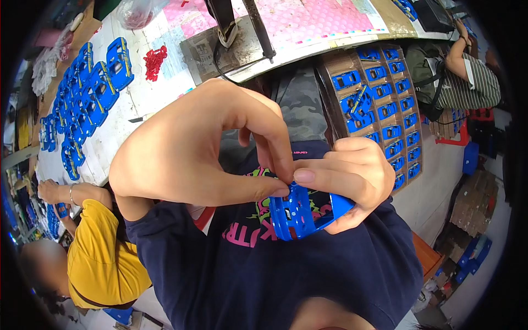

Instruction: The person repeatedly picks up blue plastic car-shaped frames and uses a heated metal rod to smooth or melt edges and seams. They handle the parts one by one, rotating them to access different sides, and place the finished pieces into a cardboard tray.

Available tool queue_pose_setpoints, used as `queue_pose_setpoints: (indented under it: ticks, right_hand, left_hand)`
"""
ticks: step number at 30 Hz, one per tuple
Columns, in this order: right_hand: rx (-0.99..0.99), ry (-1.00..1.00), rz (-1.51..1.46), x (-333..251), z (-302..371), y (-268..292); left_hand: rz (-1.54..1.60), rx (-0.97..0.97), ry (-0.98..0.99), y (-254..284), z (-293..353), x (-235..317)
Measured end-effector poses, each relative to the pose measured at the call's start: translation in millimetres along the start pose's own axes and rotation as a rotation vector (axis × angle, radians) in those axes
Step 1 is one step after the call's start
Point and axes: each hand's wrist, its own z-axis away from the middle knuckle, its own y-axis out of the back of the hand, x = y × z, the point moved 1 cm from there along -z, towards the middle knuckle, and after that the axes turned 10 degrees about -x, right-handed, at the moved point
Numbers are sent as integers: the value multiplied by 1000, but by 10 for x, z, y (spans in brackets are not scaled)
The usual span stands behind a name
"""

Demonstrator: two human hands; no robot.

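Observation:
A blue plastic toy car shell [285,215] is held up in front of my chest. My right hand [357,175] is closed around its right end, thumb resting along the top edge. From the left my left hand [190,146] reaches over it, with thumb and index finger pinched together at the shell's upper edge. Whatever lies between those two fingertips is too small or hidden to make out. On the white table, beyond my left hand, are a cluster of blue car shells [98,91] and a small pile of red plastic parts [155,62].
A cardboard tray [325,70] with rows of blue car shells stands right of my lap. A dark metal fixture [223,25] stands on the table [181,82] ahead. A person in yellow [104,258] works at left, another in stripes [478,82] at far right.

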Motion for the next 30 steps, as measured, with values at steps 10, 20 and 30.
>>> queue_pose_setpoints:
  ticks: [10, 20, 30]
  right_hand:
    - [148, 73, -264, 72, 84, -103]
    - [312, 200, -736, 137, 208, -374]
    - [384, 393, -1050, 275, 206, -459]
  left_hand:
    - [200, 14, -22, -137, -41, 21]
    - [338, -9, -17, -315, -122, 10]
    - [-322, 668, -691, -704, -270, -196]
